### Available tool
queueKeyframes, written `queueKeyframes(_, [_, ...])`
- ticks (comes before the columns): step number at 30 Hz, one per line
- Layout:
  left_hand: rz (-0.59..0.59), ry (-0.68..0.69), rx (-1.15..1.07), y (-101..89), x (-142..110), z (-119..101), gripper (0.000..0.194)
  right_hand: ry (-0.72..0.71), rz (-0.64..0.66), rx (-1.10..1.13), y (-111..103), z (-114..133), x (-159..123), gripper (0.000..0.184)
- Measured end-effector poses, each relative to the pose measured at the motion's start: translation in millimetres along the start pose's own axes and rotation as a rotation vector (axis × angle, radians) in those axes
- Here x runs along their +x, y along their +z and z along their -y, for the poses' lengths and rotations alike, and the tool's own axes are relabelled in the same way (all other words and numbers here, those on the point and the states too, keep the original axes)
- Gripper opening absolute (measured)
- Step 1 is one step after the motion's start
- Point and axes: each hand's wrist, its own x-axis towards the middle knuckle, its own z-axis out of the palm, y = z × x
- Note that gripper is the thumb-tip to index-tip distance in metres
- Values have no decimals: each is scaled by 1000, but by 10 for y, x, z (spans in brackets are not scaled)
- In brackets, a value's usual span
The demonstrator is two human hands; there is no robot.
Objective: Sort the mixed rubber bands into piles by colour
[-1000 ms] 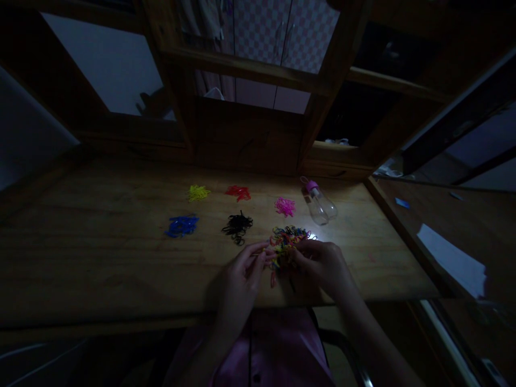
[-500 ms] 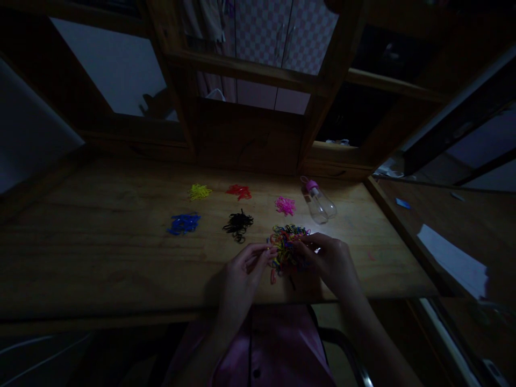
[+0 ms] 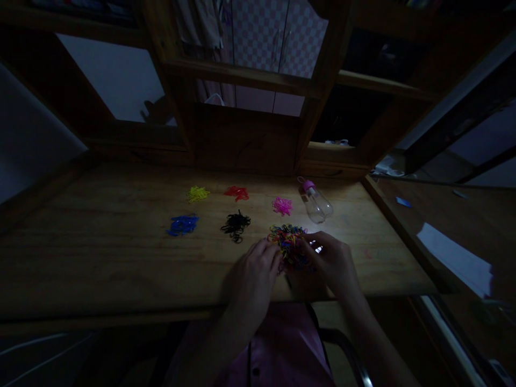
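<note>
A mixed heap of small coloured rubber bands (image 3: 291,244) lies on the wooden desk between my hands. At its left side, my left hand (image 3: 258,263) is closed, palm down, its fingers bent onto the bands; its fingertips are hidden. My right hand (image 3: 332,260) reaches in from the right, with thumb and forefinger pinched on a rubber band at the heap's edge. Beyond are single-colour piles: yellow bands (image 3: 198,194), red bands (image 3: 237,192), pink bands (image 3: 282,206), blue bands (image 3: 183,225) and black bands (image 3: 236,224).
A clear bottle with a pink cap (image 3: 317,204) lies behind the heap to the right. The desk (image 3: 121,258) backs onto a wooden shelf unit (image 3: 245,134). White papers (image 3: 455,258) rest on a lower surface at the right. The light is dim.
My left hand has turned palm down and moved right onto the heap's left edge, its fingers now bent over. My right hand stays at the heap. The view has shifted slightly.
</note>
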Motion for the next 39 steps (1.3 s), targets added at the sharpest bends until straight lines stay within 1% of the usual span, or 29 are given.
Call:
queueKeyframes(3, [28, 0, 69, 55, 10, -8, 14, -1, -4, 28, -18, -7, -26, 17])
queueKeyframes(7, [61, 43, 120, 118, 30, 70, 25, -5, -21, 64, -36, -12, -55, 17])
queueKeyframes(11, [82, 93, 123, 153, 82, 146, 26, -40, -54, 76, -60, -14, -77, 15])
queueKeyframes(15, [121, 82, 119, 119, 177, 140, 19, -56, -83, 109, -90, -28, -106, 14])
queueKeyframes(19, [141, 26, 80, 22, 267, 83, 15, -56, -110, 129, -94, -74, -126, 15])
queueKeyframes(22, [127, -20, -3, -64, 316, 54, 13, -47, -134, 127, -76, -112, -120, 15])
queueKeyframes(25, [101, -76, -133, -139, 355, 52, 10, -31, -140, 140, -50, -138, -105, 15])
queueKeyframes(28, [83, -198, -323, -191, 379, 72, 7, -8, -139, 169, -19, -161, -96, 14])
queueKeyframes(30, [110, -296, -448, -216, 384, 91, 8, 9, -132, 181, 4, -180, -96, 14])
queueKeyframes(32, [150, -357, -536, -238, 383, 106, 13, 23, -128, 181, 26, -197, -97, 14])
queueKeyframes(39, [184, -445, -698, -284, 365, 117, 22, 51, -137, 209, 53, -228, -89, 14])
